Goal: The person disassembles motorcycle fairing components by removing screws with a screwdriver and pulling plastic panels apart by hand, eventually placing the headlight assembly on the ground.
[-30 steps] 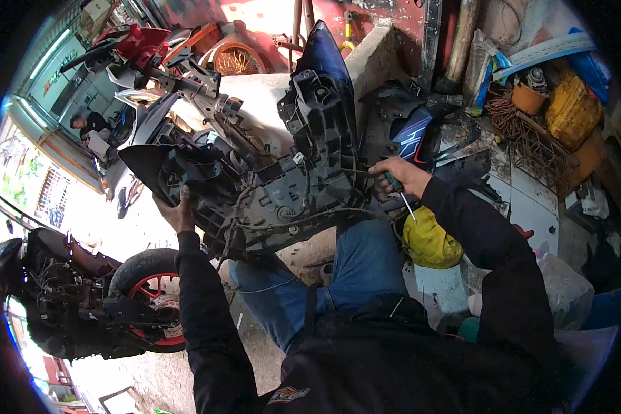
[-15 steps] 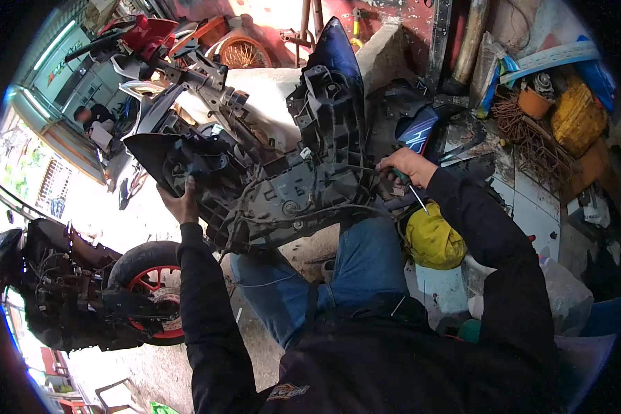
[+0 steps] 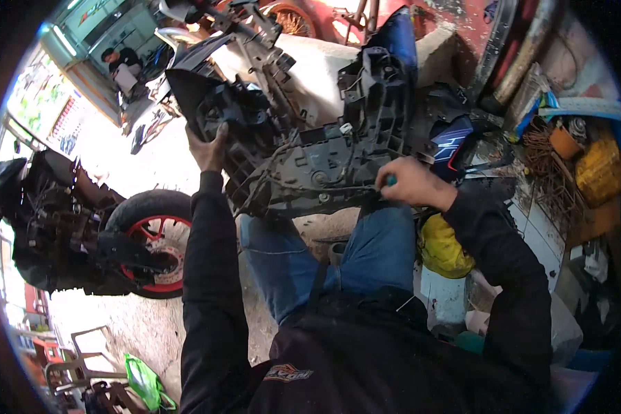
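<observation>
A large black plastic motorcycle fairing (image 3: 300, 196) with a dark blue outer panel (image 3: 397, 34) lies across my knees, its inner side up. Cables run along its near edge. My left hand (image 3: 209, 147) is closed on the left wing of the fairing, thumb on top. At the fairing's right end my right hand (image 3: 417, 181) grips a screwdriver (image 3: 391, 179); only a bit of its green handle shows between the fingers. The shaft is hidden, so I cannot tell whether its tip touches the fairing.
A partly stripped motorcycle with a red-rimmed wheel (image 3: 157, 241) stands at left. By my right knee is a yellow bundle (image 3: 445, 247). Rusty wire and metal scraps (image 3: 552, 162) lie at right, near a loose dark blue panel (image 3: 452, 141). Another person (image 3: 123, 69) sits far left.
The screwdriver has turned in my right hand: its shaft, which pointed down and right, no longer shows. That hand has come nearer the fairing's lower right edge. My left hand keeps its hold.
</observation>
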Action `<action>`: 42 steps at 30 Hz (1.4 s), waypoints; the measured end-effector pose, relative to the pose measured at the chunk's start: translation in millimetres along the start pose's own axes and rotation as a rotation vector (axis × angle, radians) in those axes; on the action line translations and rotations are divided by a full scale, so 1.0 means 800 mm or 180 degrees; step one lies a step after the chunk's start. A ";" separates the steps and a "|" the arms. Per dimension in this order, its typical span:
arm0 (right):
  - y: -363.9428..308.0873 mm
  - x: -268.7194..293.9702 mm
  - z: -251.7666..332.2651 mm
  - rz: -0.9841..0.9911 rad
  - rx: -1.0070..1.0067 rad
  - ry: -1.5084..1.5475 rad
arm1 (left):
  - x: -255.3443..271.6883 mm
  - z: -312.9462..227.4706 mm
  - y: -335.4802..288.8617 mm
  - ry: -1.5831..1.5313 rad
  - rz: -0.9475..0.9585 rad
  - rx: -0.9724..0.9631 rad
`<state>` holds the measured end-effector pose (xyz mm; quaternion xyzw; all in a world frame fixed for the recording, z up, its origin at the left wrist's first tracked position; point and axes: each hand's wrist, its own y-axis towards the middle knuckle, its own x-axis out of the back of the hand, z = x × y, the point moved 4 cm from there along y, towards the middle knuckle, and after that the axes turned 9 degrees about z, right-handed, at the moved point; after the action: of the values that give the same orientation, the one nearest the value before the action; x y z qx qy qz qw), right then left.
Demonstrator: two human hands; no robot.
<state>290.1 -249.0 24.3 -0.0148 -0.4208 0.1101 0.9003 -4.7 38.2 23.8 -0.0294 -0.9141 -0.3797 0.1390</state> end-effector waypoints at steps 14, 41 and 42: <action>0.116 -0.016 0.041 -0.0543 0.0349 -0.0853 | 0.014 -0.004 0.000 0.0235 -0.0046 0.0141; 0.176 0.010 0.081 -0.0591 0.0711 -0.1498 | 0.026 0.090 0.021 -0.2174 0.0269 0.1033; 0.174 0.011 0.082 -0.0560 0.0576 -0.1529 | 0.027 0.084 0.025 -0.2108 0.0073 0.0984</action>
<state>219.6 -116.0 56.8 0.1289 -0.6104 0.0689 0.7785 -38.0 98.6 -1.6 -0.1397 -0.9558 -0.2053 -0.1574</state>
